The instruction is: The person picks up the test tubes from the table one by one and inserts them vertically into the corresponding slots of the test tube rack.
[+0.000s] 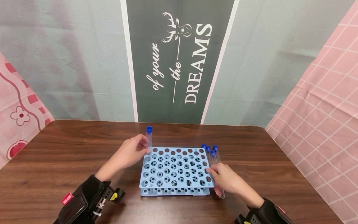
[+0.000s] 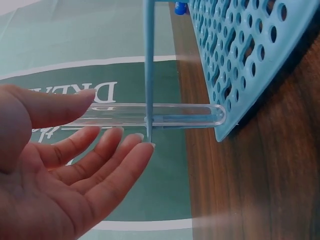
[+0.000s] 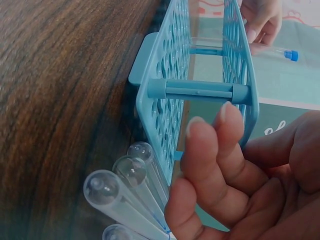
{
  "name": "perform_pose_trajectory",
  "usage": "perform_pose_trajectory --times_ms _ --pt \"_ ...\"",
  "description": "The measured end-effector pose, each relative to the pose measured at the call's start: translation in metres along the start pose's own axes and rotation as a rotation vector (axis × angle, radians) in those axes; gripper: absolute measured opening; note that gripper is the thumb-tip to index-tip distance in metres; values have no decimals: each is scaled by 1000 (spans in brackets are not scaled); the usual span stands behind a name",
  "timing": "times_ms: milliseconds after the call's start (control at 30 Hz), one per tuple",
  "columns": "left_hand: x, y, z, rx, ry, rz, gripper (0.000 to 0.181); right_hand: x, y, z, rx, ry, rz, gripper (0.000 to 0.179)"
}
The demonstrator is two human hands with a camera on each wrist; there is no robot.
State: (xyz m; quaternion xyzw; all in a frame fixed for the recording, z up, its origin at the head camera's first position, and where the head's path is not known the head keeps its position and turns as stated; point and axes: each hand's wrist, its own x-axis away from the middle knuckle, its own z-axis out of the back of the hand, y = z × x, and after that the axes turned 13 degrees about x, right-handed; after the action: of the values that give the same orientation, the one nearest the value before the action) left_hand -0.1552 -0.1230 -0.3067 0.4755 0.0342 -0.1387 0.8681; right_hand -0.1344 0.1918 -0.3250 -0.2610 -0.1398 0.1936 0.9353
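A light-blue tube rack [image 1: 176, 169] stands mid-table. One clear test tube with a blue cap [image 1: 149, 140] stands upright in the rack's back-left corner hole. My left hand [image 1: 139, 149] is beside it with straight, relaxed fingers, the thumb right next to the tube [image 2: 175, 114]. Several more blue-capped tubes [image 1: 213, 157] lie on the table along the rack's right side. My right hand [image 1: 216, 174] lies on them with fingers curled over the tubes [image 3: 125, 200] and fingertips [image 3: 227, 112] at the rack's edge [image 3: 165, 90].
The brown wooden table [image 1: 70, 149] stretches to both sides of the rack. A printed cloth backdrop [image 1: 179, 62] hangs right behind the table's far edge. Pink cloth [image 1: 321, 109] hangs at the right.
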Motion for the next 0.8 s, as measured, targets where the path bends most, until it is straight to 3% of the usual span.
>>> perform_pose_trajectory --times_ms 133,300,600,800 --pt "4 -1 0 -16 17 28 21 0 0 0 0 -4 -8 34" --pt "9 -5 -1 -41 19 112 27 0 0 1 2 -3 -7 34" --pt "22 -11 -5 84 -93 297 30 0 0 0 -23 1 6 33" --pt "30 -14 -6 154 -205 315 31 0 1 0 -14 2 3 34"
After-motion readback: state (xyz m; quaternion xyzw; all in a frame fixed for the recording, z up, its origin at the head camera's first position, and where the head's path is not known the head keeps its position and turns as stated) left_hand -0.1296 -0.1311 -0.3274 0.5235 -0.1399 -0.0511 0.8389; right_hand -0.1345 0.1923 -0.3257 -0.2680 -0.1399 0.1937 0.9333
